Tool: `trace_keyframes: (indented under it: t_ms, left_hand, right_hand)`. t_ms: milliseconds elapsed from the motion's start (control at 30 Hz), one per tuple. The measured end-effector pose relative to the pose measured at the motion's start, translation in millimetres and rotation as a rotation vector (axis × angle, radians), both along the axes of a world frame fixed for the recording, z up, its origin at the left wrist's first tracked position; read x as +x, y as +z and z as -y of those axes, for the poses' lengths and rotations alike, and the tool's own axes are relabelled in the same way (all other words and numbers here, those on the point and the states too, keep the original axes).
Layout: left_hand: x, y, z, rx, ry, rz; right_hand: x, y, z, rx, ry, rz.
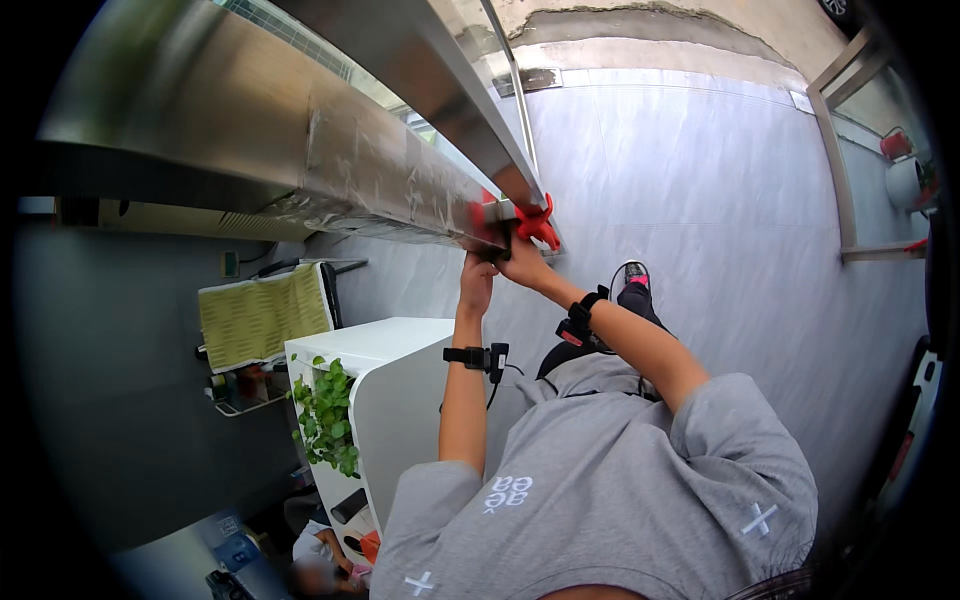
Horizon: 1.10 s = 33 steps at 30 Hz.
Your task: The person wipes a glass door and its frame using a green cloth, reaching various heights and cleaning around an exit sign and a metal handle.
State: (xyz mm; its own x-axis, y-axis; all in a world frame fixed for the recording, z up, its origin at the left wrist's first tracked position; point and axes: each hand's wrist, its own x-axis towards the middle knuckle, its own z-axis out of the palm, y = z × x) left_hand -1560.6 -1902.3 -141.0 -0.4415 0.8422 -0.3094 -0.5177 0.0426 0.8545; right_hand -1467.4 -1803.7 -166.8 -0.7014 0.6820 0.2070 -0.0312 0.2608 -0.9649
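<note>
Both of my hands are raised close together at the near end of a broad metal door frame [400,180]. My left hand [477,284] is closed, fingers curled against a small dark part [490,250] under the frame's end. Just right of it, my right hand [523,263] also has its fingers bent in at that part; their tips are hidden. Directly above the right hand, a shiny red bow-shaped piece [538,222] hangs at the metal door handle bar [500,160]. What the fingers grip cannot be made out. Each wrist wears a black strap with a small device.
A white counter [400,340] with a green leafy plant [325,415] stands at my left. Beyond it is a chair with a yellow-green cloth [265,315]. A person [325,550] sits low at the left. A glass door [850,150] stands at the right over grey tiles [690,200].
</note>
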Motion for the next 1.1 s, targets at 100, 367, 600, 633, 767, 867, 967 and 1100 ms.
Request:
trace_keyframes:
  t_ms: [100,367,600,633,767,867,967,1100]
  left_hand:
    - [-9.4,4.4,-10.8,-0.124,-0.088,-0.165]
    - [-18.5,-15.2,-27.5,-0.303,-0.365,-0.543]
    - [-25.4,-8.7,4.0,-0.232,-0.346,-0.638]
    - [-25.0,-5.9,5.2,-0.309,-0.315,-0.78]
    - [-8.0,-0.8,8.4,-0.327,-0.187,-0.869]
    - [6.2,4.6,5.2,-0.307,0.03,-0.835]
    - [14.2,8.0,-0.1,-0.101,0.215,-0.667]
    - [5.6,-19.3,0.9,-0.074,0.26,-0.579]
  right_hand:
    - [-1.3,-16.5,-6.6,-0.031,0.036,0.022]
    - [6.1,-49.8,-14.2,0.023,0.067,0.075]
    - [23.3,-25.5,-6.2,-0.138,-0.015,0.065]
    - [23.9,-20.9,-5.0,-0.187,-0.035,0.057]
    - [25.1,-8.3,4.1,-0.2,-0.004,0.078]
    - [16.2,-7.2,18.8,-0.164,-0.118,0.068]
    - [6.5,-3.3,24.8,-0.458,-0.141,-0.053]
    - [8.1,-1.9,22.9,-0.267,-0.175,-0.068]
